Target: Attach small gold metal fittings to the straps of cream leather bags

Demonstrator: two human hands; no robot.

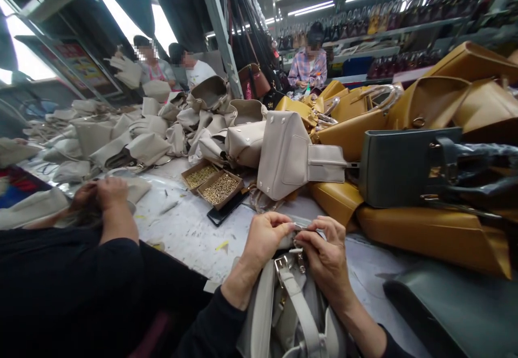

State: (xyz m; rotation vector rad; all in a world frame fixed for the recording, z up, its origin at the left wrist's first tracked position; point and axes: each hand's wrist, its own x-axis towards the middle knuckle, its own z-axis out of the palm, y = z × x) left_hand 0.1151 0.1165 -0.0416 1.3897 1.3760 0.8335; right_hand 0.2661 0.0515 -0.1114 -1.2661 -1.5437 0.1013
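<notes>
A light grey handbag [293, 304] stands upright in front of me with its top towards me. Across it runs a strap with a square metal buckle [281, 262]. At the bag's far end, my left hand [265, 236] pinches a thin, light part between thumb and forefinger. My right hand [326, 250] has its fingertips closed on the same spot, close to the left ones. The fingers partly cover this small part, so its exact shape is hidden. A metal clasp [301, 263] hangs just below the right fingertips.
Beyond my hands lie two small boxes of gold-coloured fittings [220, 188] and a dark phone [222, 215]. Grey bags [285, 156] pile up behind, mustard bags [429, 234] and a dark green bag [399, 169] to the right. A co-worker's hands [111, 193] are at left.
</notes>
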